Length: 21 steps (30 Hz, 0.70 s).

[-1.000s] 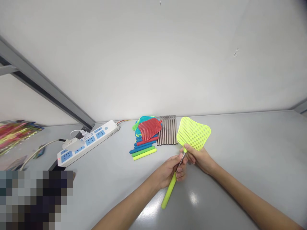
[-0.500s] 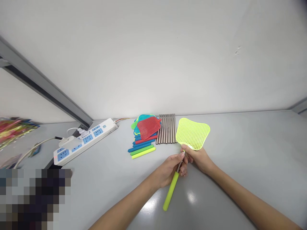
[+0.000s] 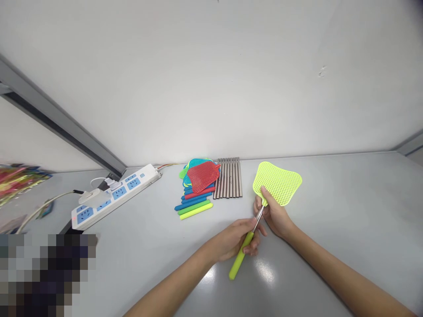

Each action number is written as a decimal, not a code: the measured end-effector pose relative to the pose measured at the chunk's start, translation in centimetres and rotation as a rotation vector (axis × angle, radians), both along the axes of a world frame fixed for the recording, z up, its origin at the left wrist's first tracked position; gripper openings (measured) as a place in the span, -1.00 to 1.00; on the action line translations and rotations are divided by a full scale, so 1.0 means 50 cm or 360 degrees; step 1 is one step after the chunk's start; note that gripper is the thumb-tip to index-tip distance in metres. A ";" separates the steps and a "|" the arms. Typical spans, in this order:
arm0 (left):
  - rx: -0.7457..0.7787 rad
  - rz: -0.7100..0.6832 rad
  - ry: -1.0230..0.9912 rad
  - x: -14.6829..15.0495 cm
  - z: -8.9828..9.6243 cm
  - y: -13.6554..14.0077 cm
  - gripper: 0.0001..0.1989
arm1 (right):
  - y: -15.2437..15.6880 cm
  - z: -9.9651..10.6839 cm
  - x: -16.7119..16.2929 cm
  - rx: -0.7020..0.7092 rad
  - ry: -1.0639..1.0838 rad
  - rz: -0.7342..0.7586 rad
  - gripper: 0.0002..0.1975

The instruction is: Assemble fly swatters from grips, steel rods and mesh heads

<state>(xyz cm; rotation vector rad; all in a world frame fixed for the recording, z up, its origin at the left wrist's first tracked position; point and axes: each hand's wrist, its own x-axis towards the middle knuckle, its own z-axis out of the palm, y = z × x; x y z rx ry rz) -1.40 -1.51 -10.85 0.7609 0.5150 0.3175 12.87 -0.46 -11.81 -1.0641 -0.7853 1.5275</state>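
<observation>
A yellow-green fly swatter (image 3: 278, 182) lies across both hands, its mesh head up and to the right. My left hand (image 3: 236, 240) is closed around the metal rod near the top of the green grip sleeve (image 3: 238, 263). My right hand (image 3: 276, 215) pinches the neck of the mesh head, thumb on top of the mesh. The rod (image 3: 258, 219) shows between the two hands. To the left sit loose mesh heads, a red one (image 3: 203, 177) on top of teal and green ones. Beside them several metal rods (image 3: 228, 178) lie in a row.
Several coloured sleeves, blue, red, green and yellow (image 3: 196, 211), lie below the mesh heads. A white power strip (image 3: 115, 196) with plugs and cables stands at the left. Shiny colourful packages (image 3: 20, 182) lie at the far left. A wall (image 3: 224, 88) rises behind the grey table (image 3: 346, 211).
The mesh head has moved right, and more rod shows between the hands. My right thumb has shifted onto the mesh. My left hand has slid down nearer the green sleeve.
</observation>
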 end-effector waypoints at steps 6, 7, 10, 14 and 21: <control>0.0094 0.0038 0.0065 0.001 -0.008 -0.005 -0.68 | 0.000 -0.004 -0.007 0.0105 -0.0161 0.0009 -0.50; 0.0136 0.0047 0.0090 0.003 -0.008 -0.006 -0.67 | 0.000 -0.003 -0.007 0.0080 -0.0163 0.0027 -0.49; 0.0228 0.0086 0.0176 0.010 -0.010 -0.011 -0.65 | 0.000 0.003 -0.008 -0.0001 -0.0135 0.0075 -0.48; 0.0321 0.0158 0.0245 0.017 -0.013 -0.019 -0.64 | -0.006 0.001 -0.007 -0.0063 -0.0236 0.0054 -0.46; 0.0395 0.0233 0.0363 0.021 -0.014 -0.037 -0.63 | -0.019 -0.001 -0.007 -0.0031 -0.0333 0.0134 -0.39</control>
